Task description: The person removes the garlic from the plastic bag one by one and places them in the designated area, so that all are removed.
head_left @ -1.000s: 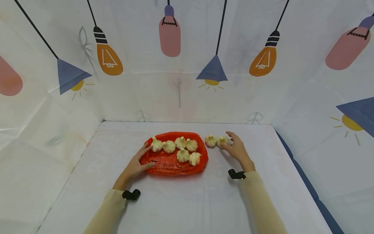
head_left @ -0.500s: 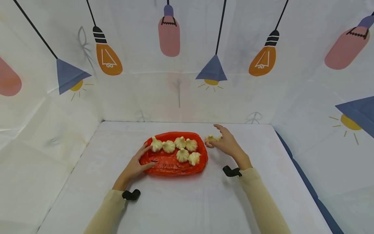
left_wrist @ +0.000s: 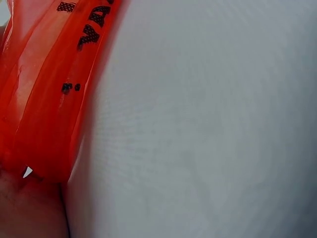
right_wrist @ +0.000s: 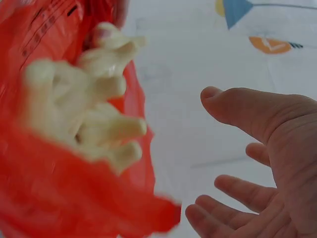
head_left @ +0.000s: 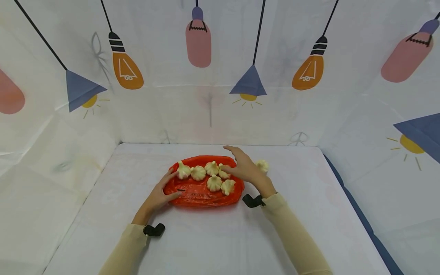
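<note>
A red plastic bag point(head_left: 196, 199) lies spread like a shallow basket on the white table, with several garlic bulbs point(head_left: 198, 173) inside. At its left edge my left hand point(head_left: 159, 194) holds the bag's rim, thumb and fingers apart over it. My right hand point(head_left: 245, 167) hovers over the bag's right rim. Its thumb and fingers are spread in the right wrist view, with no bulb between them. One garlic bulb point(head_left: 262, 165) sits on the table just beyond the right wrist. The spot where another loose bulb lay is covered by my right hand.
The white table point(head_left: 213, 244) is walled by a white sheet point(head_left: 165, 110) printed with lamps and bulbs. A dark blue strip point(head_left: 361, 214) runs along the table's right edge. Black wrist cameras point(head_left: 154, 229) sit on both wrists.
My right hand has moved left, from the loose garlic bulbs to above the bag's right rim. My left hand has stayed at the bag's left edge.
</note>
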`<action>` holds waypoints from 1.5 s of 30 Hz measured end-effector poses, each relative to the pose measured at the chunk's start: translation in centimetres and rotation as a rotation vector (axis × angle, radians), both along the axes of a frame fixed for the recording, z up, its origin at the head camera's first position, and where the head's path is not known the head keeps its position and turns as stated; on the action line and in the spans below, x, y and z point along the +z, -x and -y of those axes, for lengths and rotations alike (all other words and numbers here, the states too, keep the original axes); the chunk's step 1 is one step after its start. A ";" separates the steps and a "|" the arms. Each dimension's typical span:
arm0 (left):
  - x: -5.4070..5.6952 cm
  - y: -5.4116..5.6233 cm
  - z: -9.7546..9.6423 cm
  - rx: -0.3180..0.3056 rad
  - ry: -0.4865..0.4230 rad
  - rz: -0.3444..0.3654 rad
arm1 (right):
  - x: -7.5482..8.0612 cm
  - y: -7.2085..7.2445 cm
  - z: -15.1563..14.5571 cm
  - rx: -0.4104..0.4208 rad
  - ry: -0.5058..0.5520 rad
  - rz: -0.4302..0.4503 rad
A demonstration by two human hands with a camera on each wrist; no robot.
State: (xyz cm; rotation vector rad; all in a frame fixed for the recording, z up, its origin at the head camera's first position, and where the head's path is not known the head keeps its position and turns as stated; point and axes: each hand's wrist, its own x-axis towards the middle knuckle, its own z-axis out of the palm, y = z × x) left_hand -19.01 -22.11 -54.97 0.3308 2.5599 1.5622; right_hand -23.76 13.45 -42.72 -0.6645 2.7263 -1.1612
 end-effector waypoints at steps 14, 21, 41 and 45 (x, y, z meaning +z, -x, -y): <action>0.1 0.0 0.2 0.008 0.030 0.053 | 0.3 1.7 7.2 0.241 -0.116 0.082; 0.2 0.0 0.4 -0.005 0.046 0.002 | -1.4 3.1 9.5 0.263 -0.147 0.114; 0.3 0.1 -0.1 -0.017 0.009 -0.007 | -4.9 3.6 13.6 0.150 -0.145 0.181; 0.2 0.0 -0.1 -0.018 0.001 -0.025 | -5.4 3.8 14.3 0.177 -0.199 0.135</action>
